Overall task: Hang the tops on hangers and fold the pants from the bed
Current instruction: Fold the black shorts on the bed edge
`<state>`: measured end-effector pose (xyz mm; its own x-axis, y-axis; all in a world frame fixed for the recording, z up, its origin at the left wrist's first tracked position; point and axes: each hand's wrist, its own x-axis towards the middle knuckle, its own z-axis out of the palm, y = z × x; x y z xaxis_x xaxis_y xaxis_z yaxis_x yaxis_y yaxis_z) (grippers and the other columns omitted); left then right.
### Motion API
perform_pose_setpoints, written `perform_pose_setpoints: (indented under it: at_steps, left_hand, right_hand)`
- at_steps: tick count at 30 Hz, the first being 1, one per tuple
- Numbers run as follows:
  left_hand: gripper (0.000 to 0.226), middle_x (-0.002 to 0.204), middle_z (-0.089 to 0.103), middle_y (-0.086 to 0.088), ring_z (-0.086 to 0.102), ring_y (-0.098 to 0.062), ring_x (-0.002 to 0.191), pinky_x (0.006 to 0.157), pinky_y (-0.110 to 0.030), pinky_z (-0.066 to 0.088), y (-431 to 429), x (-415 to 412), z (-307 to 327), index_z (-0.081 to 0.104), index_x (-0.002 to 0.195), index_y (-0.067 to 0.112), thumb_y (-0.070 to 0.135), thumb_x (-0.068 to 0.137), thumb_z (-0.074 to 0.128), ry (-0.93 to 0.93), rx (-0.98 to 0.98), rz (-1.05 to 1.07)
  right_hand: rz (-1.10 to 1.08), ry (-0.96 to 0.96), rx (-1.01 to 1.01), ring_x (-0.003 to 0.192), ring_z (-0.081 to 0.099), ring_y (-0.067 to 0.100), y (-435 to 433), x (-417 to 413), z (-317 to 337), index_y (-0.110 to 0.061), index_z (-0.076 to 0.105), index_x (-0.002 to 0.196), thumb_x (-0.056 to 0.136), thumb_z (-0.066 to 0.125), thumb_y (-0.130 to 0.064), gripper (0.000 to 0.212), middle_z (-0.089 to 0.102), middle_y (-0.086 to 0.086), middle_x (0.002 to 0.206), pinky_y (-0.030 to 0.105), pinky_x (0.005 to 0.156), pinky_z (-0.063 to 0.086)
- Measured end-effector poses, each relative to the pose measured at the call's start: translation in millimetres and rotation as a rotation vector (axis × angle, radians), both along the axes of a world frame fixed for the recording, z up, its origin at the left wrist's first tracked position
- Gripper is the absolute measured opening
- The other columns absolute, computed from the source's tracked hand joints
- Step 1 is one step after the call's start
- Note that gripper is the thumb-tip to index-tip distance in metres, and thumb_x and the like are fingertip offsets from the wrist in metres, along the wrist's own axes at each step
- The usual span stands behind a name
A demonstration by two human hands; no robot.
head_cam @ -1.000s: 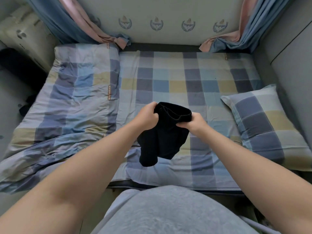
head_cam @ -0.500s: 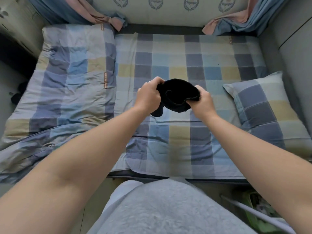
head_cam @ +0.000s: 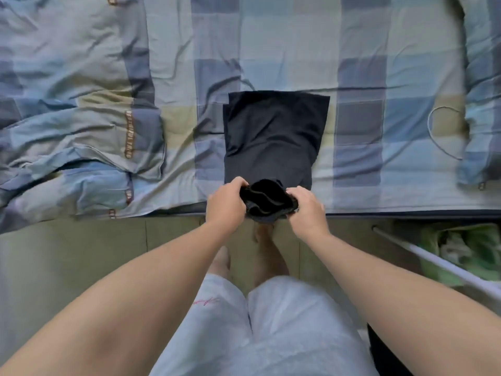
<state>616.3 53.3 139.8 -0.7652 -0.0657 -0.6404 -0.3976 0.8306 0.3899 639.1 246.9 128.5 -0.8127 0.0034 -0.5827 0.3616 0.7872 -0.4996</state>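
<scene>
Green bag at 4 o'clock, below the bed's near edge, behind a white rail. There's pale cloth inside, can't tell what.

Black pants lie flat on the bed, centre frame. Long axis runs 12–6: hem end at 12, waistband end at 6, right at the bed's near edge. Waistband is bunched and lifted off the sheet.

Left grip clenched on its 9 o'clock side, right grip on its 3 o'clock side, fingers curled into the fabric.

Crumpled quilt at 9–10. Thin cord loop on the sheet at 2.
</scene>
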Motion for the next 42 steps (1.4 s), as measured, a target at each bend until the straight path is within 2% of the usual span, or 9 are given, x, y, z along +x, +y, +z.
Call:
perform_pose_setpoints:
  at_steps: [5,10,14,17,21,26,31,35,42]
  left_hand:
    - [0.027,0.102,0.067,-0.007,0.058,-0.035,0.094,0.079,-0.041,0.046,-9.2,72.3,-60.5,0.052,0.103,0.024,0.004,0.085,0.044,-0.276,-0.021,-0.081]
    - [0.02,0.096,0.063,-0.003,0.052,-0.027,0.084,0.051,-0.028,0.031,-10.6,102.4,-84.3,0.048,0.093,0.019,0.004,0.082,0.041,-0.531,0.02,-0.194]
    - [0.02,0.103,0.066,-0.007,0.057,-0.028,0.093,0.066,-0.031,0.047,-11.3,91.6,-90.9,0.054,0.092,0.014,-0.001,0.085,0.043,-0.667,0.072,-0.214]
    - [0.025,0.104,0.071,-0.015,0.065,-0.034,0.099,0.087,-0.04,0.056,-11.4,65.7,-96.6,0.061,0.094,0.008,-0.005,0.084,0.043,-0.657,0.119,-0.109]
    - [0.024,0.09,0.065,-0.006,0.059,-0.029,0.088,0.072,-0.03,0.048,-10.0,10.5,-108.7,0.062,0.091,0.012,-0.001,0.087,0.041,-0.529,0.127,-0.065]
    - [0.034,0.111,0.059,-0.001,0.054,-0.02,0.101,0.086,-0.028,0.043,-9.5,-62.1,-131.0,0.062,0.119,0.016,0.002,0.094,0.047,-0.287,0.182,0.053]
    - [0.048,0.124,0.061,0.003,0.063,-0.01,0.091,0.073,-0.021,0.048,-12.3,-102.0,-141.7,0.048,0.144,0.022,0.017,0.098,0.057,-0.15,0.279,0.304]
    - [0.078,0.155,0.042,-0.001,0.047,-0.025,0.135,0.113,-0.039,0.039,-18.8,-89.1,-148.1,0.025,0.158,0.025,0.034,0.092,0.066,-0.232,0.254,0.335]
    - [0.107,0.165,0.019,-0.006,0.027,-0.034,0.148,0.119,-0.048,0.027,-32.8,-45.5,-181.1,0.013,0.159,0.019,0.049,0.08,0.078,-0.255,0.065,0.601]
  right_hand:
    - [0.076,-0.196,0.039,0.11,0.058,0.023,-4.1,67.5,-64.0,-0.029,0.064,0.112,0.078,0.051,0.004,0.049,0.067,-0.009,0.114,0.028,0.087,0.027]
    - [0.1,-0.477,0.005,0.104,0.06,0.028,-0.5,105.7,-85.8,-0.034,0.059,0.1,0.087,0.055,-0.01,0.028,0.068,-0.009,0.102,0.035,0.086,0.036]
    - [0.043,-0.6,-0.081,0.098,0.061,0.029,5.3,98.8,-84.0,-0.028,0.055,0.079,0.084,0.069,-0.022,0.017,0.068,-0.004,0.09,0.041,0.088,0.049]
    - [-0.09,-0.58,-0.16,0.098,0.065,0.029,9.3,73.3,-82.0,-0.029,0.061,0.077,0.079,0.076,-0.014,0.021,0.07,-0.002,0.087,0.034,0.081,0.051]
    - [-0.235,-0.54,-0.27,0.1,0.069,0.031,17.0,21.0,-90.3,-0.013,0.07,0.092,0.083,0.076,-0.012,0.01,0.074,0.008,0.095,0.049,0.091,0.056]
    - [-0.314,-0.328,-0.204,0.105,0.063,0.025,17.4,-55.2,-100.0,-0.017,0.067,0.104,0.088,0.074,-0.03,0.021,0.069,0.002,0.109,0.041,0.097,0.05]
    - [-0.457,-0.19,-0.224,0.118,0.055,0.015,8.7,-109.6,-110.3,-0.021,0.053,0.136,0.094,0.067,-0.031,0.045,0.058,-0.003,0.127,0.029,0.097,0.044]
    - [-0.528,-0.218,-0.138,0.118,0.053,0.017,7.5,-108.5,-124.3,-0.026,0.037,0.149,0.095,0.064,-0.035,0.061,0.043,0.001,0.15,0.026,0.087,0.04]
    - [-0.633,-0.292,0.121,0.15,0.022,0.032,25.6,-83.1,-163.6,-0.024,0.01,0.159,0.083,0.068,-0.058,0.101,0.021,0.005,0.164,0.054,0.12,0.023]
